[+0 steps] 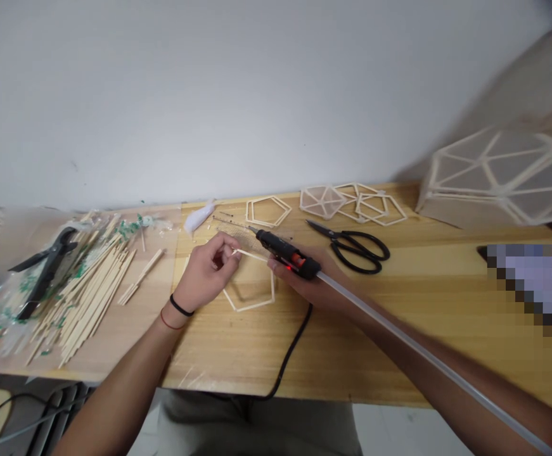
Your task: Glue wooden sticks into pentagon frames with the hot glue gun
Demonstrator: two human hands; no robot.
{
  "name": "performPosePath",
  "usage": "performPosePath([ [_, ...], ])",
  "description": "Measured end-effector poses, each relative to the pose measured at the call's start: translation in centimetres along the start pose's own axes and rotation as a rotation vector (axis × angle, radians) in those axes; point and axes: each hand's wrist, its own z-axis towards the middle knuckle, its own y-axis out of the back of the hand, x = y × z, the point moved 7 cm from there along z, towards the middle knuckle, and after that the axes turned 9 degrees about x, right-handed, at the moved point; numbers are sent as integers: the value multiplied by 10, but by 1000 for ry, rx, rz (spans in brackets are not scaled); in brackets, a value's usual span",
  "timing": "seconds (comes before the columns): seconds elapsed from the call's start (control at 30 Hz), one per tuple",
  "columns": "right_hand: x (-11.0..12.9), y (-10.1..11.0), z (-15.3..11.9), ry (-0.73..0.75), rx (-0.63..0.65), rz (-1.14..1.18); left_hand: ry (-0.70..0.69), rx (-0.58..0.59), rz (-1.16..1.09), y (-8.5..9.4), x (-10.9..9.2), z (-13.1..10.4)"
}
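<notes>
My left hand [210, 266] pinches the upper corner of a pentagon frame [255, 306] of thin wooden sticks, held just above the table. My right hand [316, 282] is wrapped round a black hot glue gun [288, 251]; its nozzle points up and left, past the frame's upper corner. A red light glows on the gun's body, and a long translucent glue stick [390, 322] runs out of its back over my right forearm. My right fingers are also close to the frame's right corner; whether they touch it I cannot tell. The gun's black cord [291, 354] drops over the table's front edge.
Scissors [359, 247] lie right of the gun. Along the wall are a pentagon frame [269, 211], several joined frames [365, 204] and a large panelled stick structure [499, 177]. Left lie loose sticks [97, 297], plastic wrappers and black cutters [50, 272]. A pixelated device [537, 285] sits right.
</notes>
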Motion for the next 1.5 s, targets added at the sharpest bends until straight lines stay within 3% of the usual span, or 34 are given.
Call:
performPosePath([
  [1.5, 12, -9, -2, 97, 119, -17, -11, 88, 118, -6, -1, 2],
])
